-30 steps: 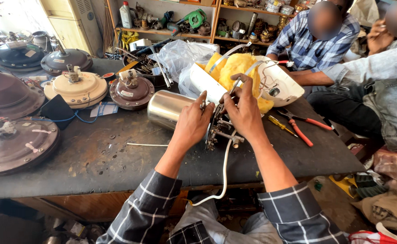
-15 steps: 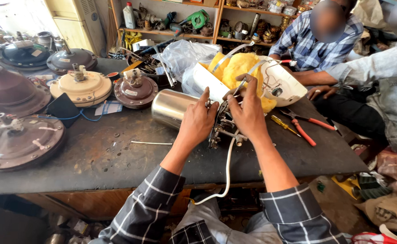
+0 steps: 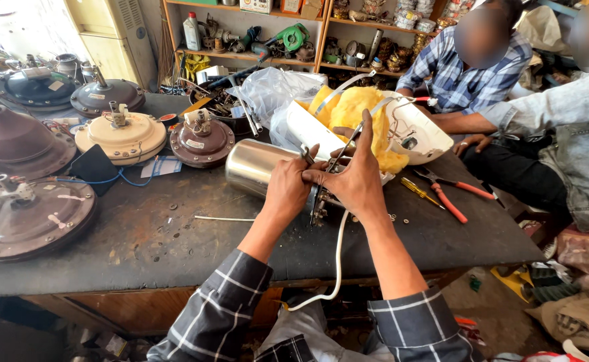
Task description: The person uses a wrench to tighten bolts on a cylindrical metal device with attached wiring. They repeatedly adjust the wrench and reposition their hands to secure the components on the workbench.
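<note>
A shiny steel cylinder (image 3: 254,166) lies on its side on the black workbench (image 3: 173,248). At its right end is a small metal assembly (image 3: 320,209), and a white cable (image 3: 340,258) hangs from it over the bench's front edge. My left hand (image 3: 286,191) is closed around the assembly next to the cylinder's end. My right hand (image 3: 356,179) grips it from the right with the index finger raised. A thin metal strip (image 3: 344,146) sticks up between the hands. My hands hide most of the assembly.
Several fan motors (image 3: 123,134) sit at the left. A white casing with yellow insulation (image 3: 358,110), red-handled pliers (image 3: 450,194) and a yellow screwdriver (image 3: 416,190) lie at the right. Two other people (image 3: 468,80) sit past the right end. Cluttered shelves (image 3: 274,33) stand behind.
Both hands stay on the assembly at the cylinder's end. My right index finger has lifted a little, and my view has shifted slightly.
</note>
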